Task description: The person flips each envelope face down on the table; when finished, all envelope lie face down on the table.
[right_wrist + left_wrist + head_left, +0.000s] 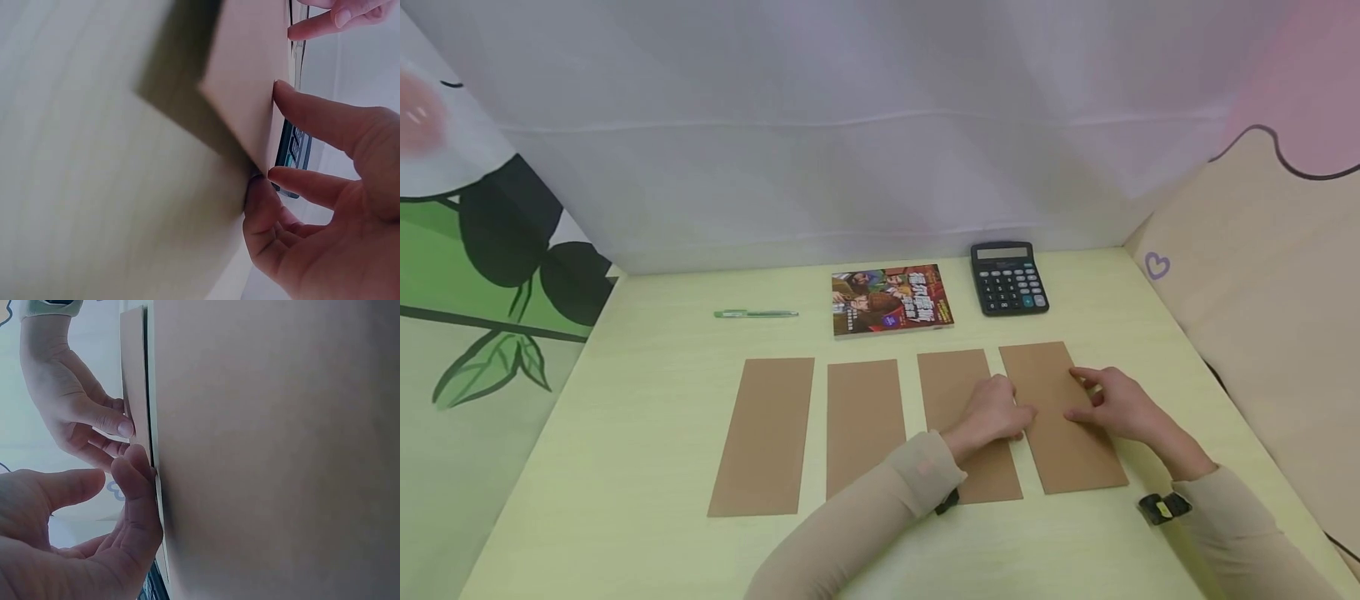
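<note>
Several brown cardboard rectangles lie in a row in the head view. My right hand (pixel 1122 406) pinches the right edge of the rightmost cardboard (pixel 1060 454). In the right wrist view its thumb and a finger touch the top face, other fingers reach under the edge, and a shadow shows below the raised side. My left hand (pixel 988 414) is over the third cardboard (pixel 951 375), its fingertips at the left edge of the rightmost one. Its thumb stands apart from its bent fingers (pixel 139 519) in the left wrist view.
Further left lie two more cardboards, the second (pixel 863 417) and the leftmost (pixel 767 433). Behind the row are a green pen (pixel 756 314), a book (pixel 891 300) with a colourful cover and a black calculator (pixel 1009 279). A pale curtain (pixel 850 167) closes off the table's back.
</note>
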The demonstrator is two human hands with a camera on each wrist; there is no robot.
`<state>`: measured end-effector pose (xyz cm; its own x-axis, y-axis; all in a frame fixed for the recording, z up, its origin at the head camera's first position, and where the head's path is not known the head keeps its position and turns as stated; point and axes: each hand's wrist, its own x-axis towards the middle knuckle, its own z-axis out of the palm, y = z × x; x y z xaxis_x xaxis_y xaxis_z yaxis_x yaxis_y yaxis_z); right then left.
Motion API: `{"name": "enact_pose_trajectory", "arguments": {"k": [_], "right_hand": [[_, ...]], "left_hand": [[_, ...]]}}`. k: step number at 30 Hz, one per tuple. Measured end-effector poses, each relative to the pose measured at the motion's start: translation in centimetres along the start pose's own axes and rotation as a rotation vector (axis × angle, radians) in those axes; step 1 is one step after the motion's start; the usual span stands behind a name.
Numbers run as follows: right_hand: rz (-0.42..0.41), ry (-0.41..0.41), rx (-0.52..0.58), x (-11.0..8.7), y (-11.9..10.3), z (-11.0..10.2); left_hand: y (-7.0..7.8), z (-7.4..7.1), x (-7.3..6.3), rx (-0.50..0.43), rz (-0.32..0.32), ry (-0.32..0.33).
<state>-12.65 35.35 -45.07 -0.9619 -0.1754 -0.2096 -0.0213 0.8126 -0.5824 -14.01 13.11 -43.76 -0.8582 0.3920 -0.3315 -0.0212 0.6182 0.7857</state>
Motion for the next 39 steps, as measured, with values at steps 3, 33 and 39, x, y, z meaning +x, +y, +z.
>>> {"name": "enact_pose_trajectory", "arguments": {"k": [3, 33, 39], "right_hand": [[0.005, -0.001, -0.008, 0.0, -0.2, 0.0], [0.0, 0.11, -0.058, -0.1, -1.0, -0.1], [-0.021, 0.125, -0.069, -0.4, -0.5, -0.1]], "left_hand": [[0.0, -0.1, 0.0, 0.004, -0.003, -0.005], [-3.8, -4.8, -1.6, -0.163, 0.166, 0.061], [-7.6, -9.0, -3.5, -0.128, 0.212, 0.148]]}}
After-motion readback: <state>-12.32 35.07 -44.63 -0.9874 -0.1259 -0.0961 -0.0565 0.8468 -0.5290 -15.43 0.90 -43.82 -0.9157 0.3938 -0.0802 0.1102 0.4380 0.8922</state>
